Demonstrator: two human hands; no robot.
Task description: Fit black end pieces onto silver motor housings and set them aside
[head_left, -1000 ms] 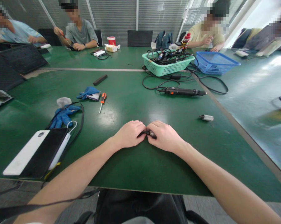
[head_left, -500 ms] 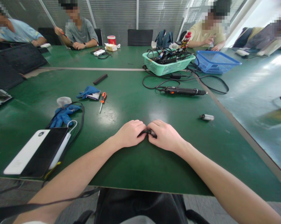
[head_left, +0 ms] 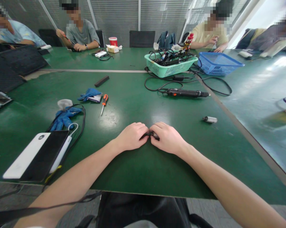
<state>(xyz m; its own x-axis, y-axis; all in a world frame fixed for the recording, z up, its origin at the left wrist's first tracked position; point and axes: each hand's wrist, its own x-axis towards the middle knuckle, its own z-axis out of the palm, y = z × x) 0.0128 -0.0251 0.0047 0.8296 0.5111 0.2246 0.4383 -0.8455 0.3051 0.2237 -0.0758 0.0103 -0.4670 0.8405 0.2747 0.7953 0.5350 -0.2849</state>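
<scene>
My left hand and my right hand rest knuckles-up on the green table, fingertips meeting. Both are closed round a small dark part pinched between them; most of it is hidden by the fingers. A small silver cylinder lies to the right of my right hand. An orange-handled screwdriver lies beyond my left hand.
Blue gloves, a black tablet and a white power bank lie at the left. A black electric screwdriver with cable, a green basket and a blue basket stand farther back. Several people sit around the far tables.
</scene>
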